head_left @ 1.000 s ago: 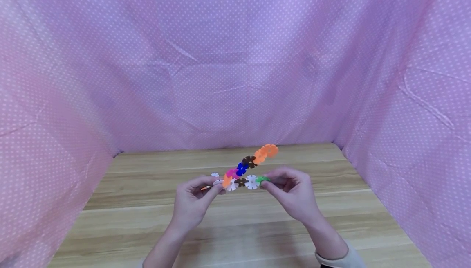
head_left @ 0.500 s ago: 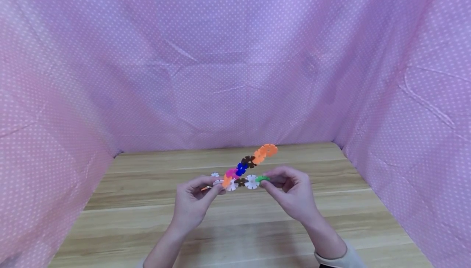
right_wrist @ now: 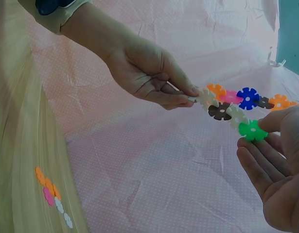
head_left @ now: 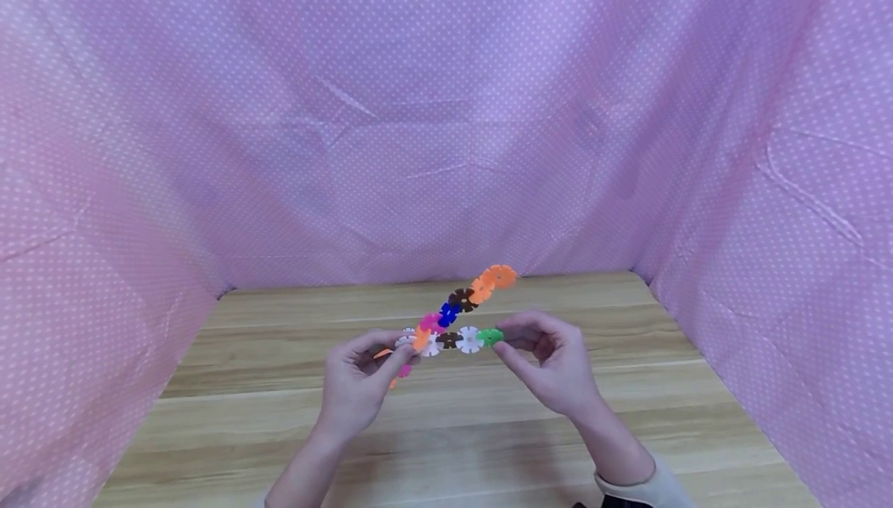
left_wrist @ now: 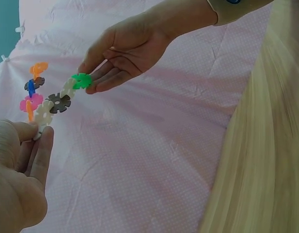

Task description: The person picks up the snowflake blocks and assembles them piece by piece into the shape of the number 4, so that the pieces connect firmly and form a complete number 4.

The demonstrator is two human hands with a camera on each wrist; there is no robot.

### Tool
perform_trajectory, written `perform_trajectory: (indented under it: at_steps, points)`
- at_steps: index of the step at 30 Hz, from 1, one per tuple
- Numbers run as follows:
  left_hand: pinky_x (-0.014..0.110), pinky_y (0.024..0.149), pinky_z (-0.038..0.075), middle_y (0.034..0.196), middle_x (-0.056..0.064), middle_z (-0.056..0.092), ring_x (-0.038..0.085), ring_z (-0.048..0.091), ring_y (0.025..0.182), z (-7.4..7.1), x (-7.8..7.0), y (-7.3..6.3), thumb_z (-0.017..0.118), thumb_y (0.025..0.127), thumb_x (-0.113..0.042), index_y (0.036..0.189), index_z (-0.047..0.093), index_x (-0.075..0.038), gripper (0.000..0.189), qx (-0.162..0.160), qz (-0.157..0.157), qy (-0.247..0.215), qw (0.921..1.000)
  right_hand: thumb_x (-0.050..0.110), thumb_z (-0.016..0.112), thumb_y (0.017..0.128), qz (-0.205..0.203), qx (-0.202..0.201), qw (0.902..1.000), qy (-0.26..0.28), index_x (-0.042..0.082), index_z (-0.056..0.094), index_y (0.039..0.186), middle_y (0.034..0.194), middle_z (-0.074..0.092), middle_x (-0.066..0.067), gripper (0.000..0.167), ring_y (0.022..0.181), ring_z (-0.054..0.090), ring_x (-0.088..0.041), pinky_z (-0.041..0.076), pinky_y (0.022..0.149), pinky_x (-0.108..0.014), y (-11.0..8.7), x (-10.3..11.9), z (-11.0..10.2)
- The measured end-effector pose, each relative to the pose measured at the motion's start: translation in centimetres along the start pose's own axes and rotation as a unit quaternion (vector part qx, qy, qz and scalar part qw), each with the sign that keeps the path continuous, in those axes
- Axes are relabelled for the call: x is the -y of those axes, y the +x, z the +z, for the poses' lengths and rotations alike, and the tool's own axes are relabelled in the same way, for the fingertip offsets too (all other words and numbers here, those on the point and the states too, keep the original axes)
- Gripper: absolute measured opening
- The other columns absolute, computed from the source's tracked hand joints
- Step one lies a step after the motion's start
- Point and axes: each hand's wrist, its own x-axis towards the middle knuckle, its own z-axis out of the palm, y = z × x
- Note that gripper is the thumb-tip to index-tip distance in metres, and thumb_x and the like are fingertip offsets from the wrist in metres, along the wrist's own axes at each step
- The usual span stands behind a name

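Note:
Two strands of linked snowflake discs meet at the fingertips of my left hand (head_left: pixel 356 380), which pinches them at a white disc (left_wrist: pixel 43 114). One strand slants up and away: an orange disc, a pink disc (head_left: pixel 432 323), a blue disc (right_wrist: pixel 247 98), a dark brown disc (head_left: pixel 462 300) and orange discs (head_left: pixel 498 277). Level to the right runs the other strand, white, dark brown (left_wrist: pixel 59 103), white (head_left: pixel 470 340), ending in a green disc (right_wrist: pixel 254 130). The thumb and fingers of my right hand (head_left: pixel 551 368) pinch this green disc at its outer edge. Both strands are held up off the table.
Several loose orange, pink and white discs (right_wrist: pixel 48 196) lie on the wooden table (head_left: pixel 446 454), partly hidden behind my left hand in the head view. Pink dotted cloth (head_left: pixel 446 143) walls the table at the back and both sides.
Both hands and the disc strands have shifted slightly left. More of the green disc shows between the right fingertips, and pink and orange discs on the table have come into view behind the left hand.

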Motion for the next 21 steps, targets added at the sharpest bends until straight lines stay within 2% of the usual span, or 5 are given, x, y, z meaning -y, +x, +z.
perform_trajectory:
  at_steps: [4,9,16,17,21]
  points:
    - [0.03,0.07,0.069,0.09,-0.005,0.082,0.01,0.08,0.075,-0.2,-0.2,0.1,0.074,0.089,0.017,0.099,0.07,0.02,0.011,-0.002,0.009,-0.006,0.9999,-0.023,0.066,0.089,-0.016,-0.013,0.9997,0.009,-0.017,0.067,0.106,0.106,0.079,0.006,0.018,0.095,0.076,-0.004,0.067,0.077,-0.02,0.1,-1.1,-0.1]
    - [0.031,0.071,0.069,0.092,-0.004,0.081,0.012,0.08,0.074,-0.5,-0.1,0.1,0.074,0.089,0.017,0.099,0.071,0.017,0.01,0.0,0.021,-0.004,0.9998,-0.022,0.065,0.088,0.012,-0.052,0.9984,-0.017,-0.015,0.07,0.101,0.097,0.079,0.001,0.015,0.089,0.075,-0.002,0.066,0.075,-0.018,0.1,-3.5,0.3]
    - [0.033,0.069,0.069,0.091,-0.003,0.082,0.013,0.08,0.074,-0.6,-0.2,0.1,0.073,0.089,0.017,0.099,0.072,0.017,0.01,-0.006,0.017,-0.001,0.9998,-0.019,0.064,0.083,0.138,-0.028,0.9864,-0.084,-0.007,0.073,0.108,0.102,0.077,-0.022,0.029,0.091,0.072,-0.007,0.064,0.078,-0.019,0.7,-6.5,1.6]
    - [0.032,0.069,0.069,0.091,-0.003,0.082,0.012,0.08,0.074,-0.6,-0.2,0.1,0.072,0.089,0.018,0.099,0.071,0.017,0.01,-0.004,0.024,-0.005,0.9997,-0.019,0.064,0.08,0.157,-0.021,0.9824,-0.099,-0.004,0.075,0.108,0.104,0.078,-0.018,0.033,0.09,0.071,-0.008,0.062,0.07,-0.018,0.7,-7.0,1.9]
    - [0.03,0.07,0.069,0.092,-0.003,0.082,0.011,0.079,0.075,-0.6,-0.1,0.2,0.072,0.088,0.019,0.099,0.071,0.018,0.011,-0.003,0.037,-0.011,0.9993,-0.014,0.069,0.077,0.209,0.008,0.9682,-0.137,0.011,0.079,0.107,0.105,0.08,-0.003,0.04,0.093,0.069,-0.012,0.057,0.067,-0.018,0.8,-9.2,3.1]
